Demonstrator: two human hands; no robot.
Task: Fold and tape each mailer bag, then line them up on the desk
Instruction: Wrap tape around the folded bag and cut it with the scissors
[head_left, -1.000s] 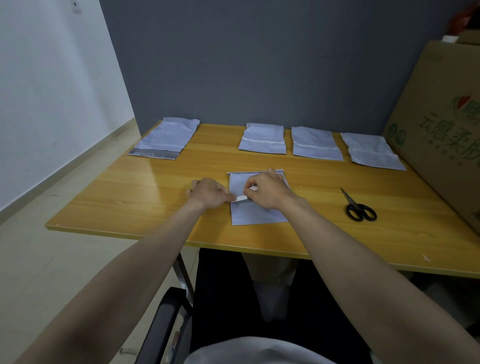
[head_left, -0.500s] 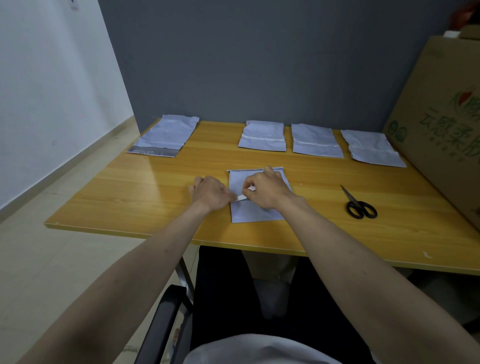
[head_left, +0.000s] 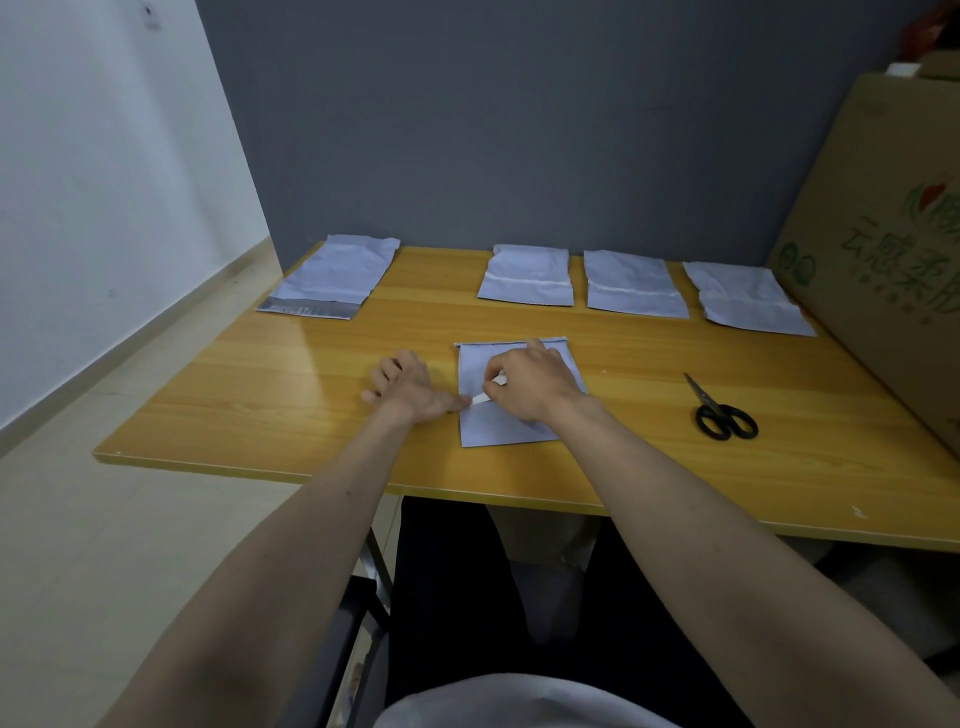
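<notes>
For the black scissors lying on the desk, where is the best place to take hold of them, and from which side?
Grip the scissors by the two black finger loops, probably with the right hand, which is nearer. They lie flat on the desk, closed, loops toward the near edge and blade tip pointing away, so coming from the near side meets the loops first and stays clear of the point.

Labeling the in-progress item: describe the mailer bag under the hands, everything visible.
The mailer bag is pale grey-blue, thin and plastic-looking, lying flat on the wooden desk near its front middle, with its top edge folded over. The right hand rests on it, pinching a small white strip. The left hand presses at its left edge. Nothing else touches it.
</notes>
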